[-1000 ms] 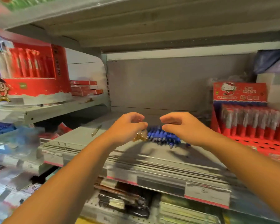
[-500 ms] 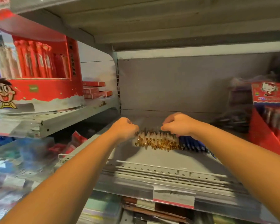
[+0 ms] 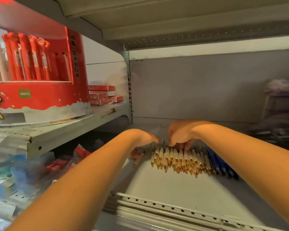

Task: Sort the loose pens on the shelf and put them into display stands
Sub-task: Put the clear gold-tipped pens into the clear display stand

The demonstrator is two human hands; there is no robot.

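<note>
A row of loose white pens with gold tips (image 3: pixel 178 161) lies side by side on the grey shelf (image 3: pixel 173 185), tips toward me. Several dark blue pens (image 3: pixel 221 162) lie at the row's right end. One single pen (image 3: pixel 138 161) lies apart at the left. My left hand (image 3: pixel 141 139) curls down at the row's left end, its fingers hidden. My right hand (image 3: pixel 180 133) rests with bent fingers on the far ends of the white pens. I cannot tell if either hand grips any pen.
A round red display stand (image 3: pixel 40 94) with red pens stands on the higher left shelf, with flat red boxes (image 3: pixel 102 95) behind it. A perforated rail (image 3: pixel 173 208) runs along the shelf front. Blurred dark goods (image 3: pixel 277 130) lie at the right.
The view has swung left and closer, so the red stand on the right has left view. Both hands have dropped onto the far ends of the pens, which now show as a full spread row.
</note>
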